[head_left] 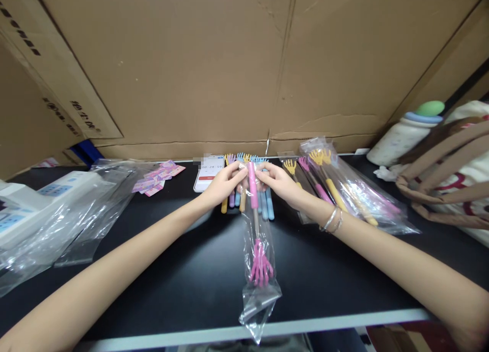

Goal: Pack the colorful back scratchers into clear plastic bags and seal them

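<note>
A pink back scratcher [261,260] lies inside a clear plastic bag [258,301], its claw toward me and its handle pointing away. My left hand [228,181] pinches the far end of the bag from the left, beside the handle. From the right, my right hand [280,183] grips the same end, thumb and fingers closed on the plastic. Under and behind both hands is a row of unbagged back scratchers [270,207] in blue, purple and yellow. The bag's near end hangs toward the table's front edge.
Bagged back scratchers [336,194] lie at right. Pink printed cards [158,178] and a phone with a timer [208,173] sit left of centre. Clear bags [95,209] overlap a white machine [42,204] at far left. A bottle [401,138] and fabric bag [451,179] stand right, before the cardboard wall [191,61].
</note>
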Demonstrator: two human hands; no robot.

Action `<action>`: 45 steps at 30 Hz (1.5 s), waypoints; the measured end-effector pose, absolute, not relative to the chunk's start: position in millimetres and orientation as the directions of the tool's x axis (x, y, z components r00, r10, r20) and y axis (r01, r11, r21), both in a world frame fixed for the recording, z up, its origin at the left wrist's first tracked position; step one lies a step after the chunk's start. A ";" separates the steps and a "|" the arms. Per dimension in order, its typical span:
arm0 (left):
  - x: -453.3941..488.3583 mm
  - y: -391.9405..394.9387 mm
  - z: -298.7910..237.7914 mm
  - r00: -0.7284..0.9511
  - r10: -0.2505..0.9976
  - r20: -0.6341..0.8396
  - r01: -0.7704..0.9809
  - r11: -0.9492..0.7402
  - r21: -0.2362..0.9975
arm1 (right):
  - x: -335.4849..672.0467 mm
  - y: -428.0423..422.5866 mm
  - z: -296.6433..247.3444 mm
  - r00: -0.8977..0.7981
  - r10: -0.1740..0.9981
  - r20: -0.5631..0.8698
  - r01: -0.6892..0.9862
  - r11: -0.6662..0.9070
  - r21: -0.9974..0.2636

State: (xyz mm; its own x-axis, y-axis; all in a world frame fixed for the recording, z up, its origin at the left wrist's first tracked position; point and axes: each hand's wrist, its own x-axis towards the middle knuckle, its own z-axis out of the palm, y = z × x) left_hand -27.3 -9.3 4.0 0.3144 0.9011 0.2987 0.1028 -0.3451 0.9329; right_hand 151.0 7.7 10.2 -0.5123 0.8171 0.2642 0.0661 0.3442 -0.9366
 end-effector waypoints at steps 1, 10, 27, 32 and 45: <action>-28.2 -8.3 5.2 0.319 0.903 0.287 0.103 -0.334 0.937 | 151.2 6.2 11.8 -0.504 0.829 0.243 0.056 0.312 -0.949; -43.4 -2.6 21.0 0.406 0.902 0.147 0.184 -0.238 0.954 | 152.8 -1.1 23.1 -0.504 0.861 0.058 0.022 0.079 -0.997; -43.4 -4.4 23.3 0.450 0.886 0.115 0.213 -0.232 0.949 | 151.6 -2.4 23.1 -0.488 0.872 0.034 0.059 0.072 -0.996; -41.8 -5.5 24.0 0.422 0.903 0.078 0.255 -0.201 0.946 | 151.4 -2.8 24.3 -0.489 0.872 0.013 0.060 0.048 -0.997; -37.9 -7.8 18.9 0.427 0.901 0.074 0.194 -0.171 0.966 | 151.8 -3.9 29.1 -0.516 0.856 -0.027 0.078 0.016 -0.997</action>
State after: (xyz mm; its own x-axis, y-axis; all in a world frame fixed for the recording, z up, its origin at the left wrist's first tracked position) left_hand -37.9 -7.8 18.9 0.4269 0.9013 0.0739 0.1938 -0.1710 0.9660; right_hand 151.8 -3.9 29.1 -0.5165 0.8559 -0.0273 0.0784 0.0155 -0.9968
